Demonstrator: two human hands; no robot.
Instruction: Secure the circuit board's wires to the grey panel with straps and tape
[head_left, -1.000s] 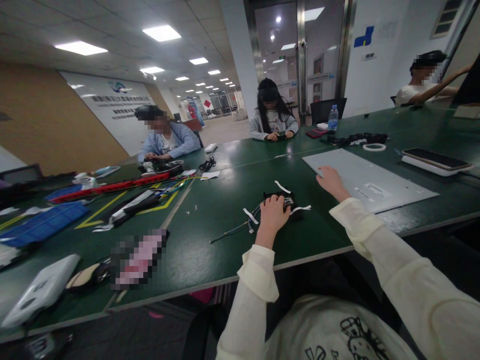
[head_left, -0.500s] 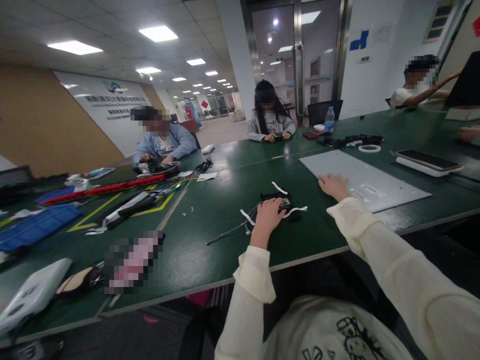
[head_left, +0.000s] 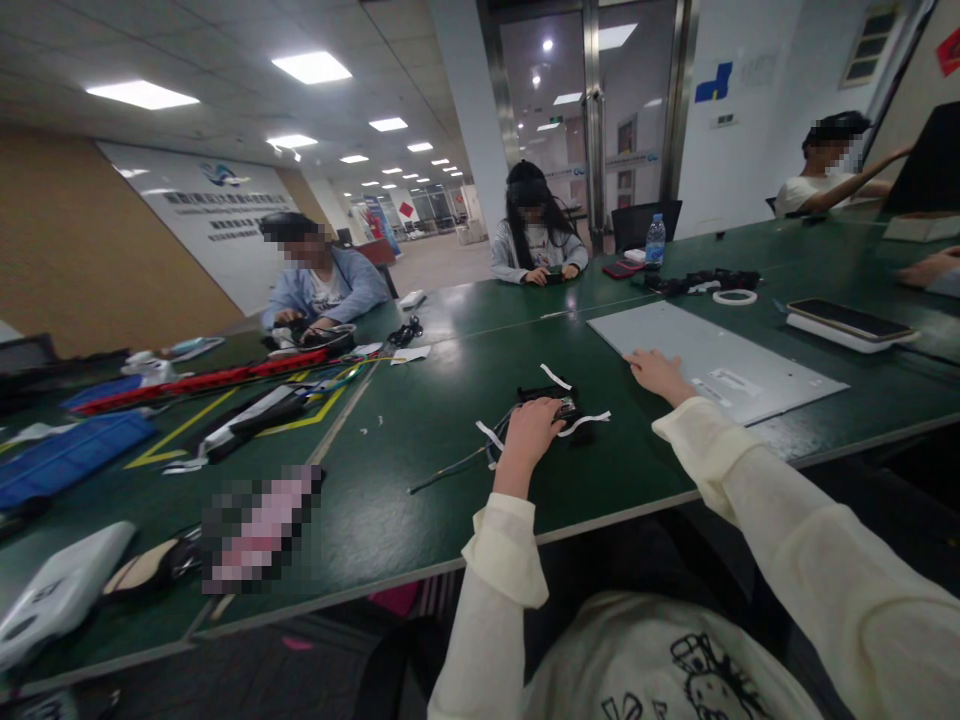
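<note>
Black device (head_left: 568, 405) lay under the left hand (head_left: 531, 432) — the nearer, fingers curled, grip unclear — and left of the right hand (head_left: 660, 376), loosely open, visibly holding nothing.

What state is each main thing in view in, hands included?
Left hand: laid over the black device, grip unclear
Black device: on the table, partly covered
Right hand: open, at the gray panel, contact unclear
Gray panel: lying flat
Bottle: upright
Phone: on a white block, screen dark
Ceiling lights: lit
</note>
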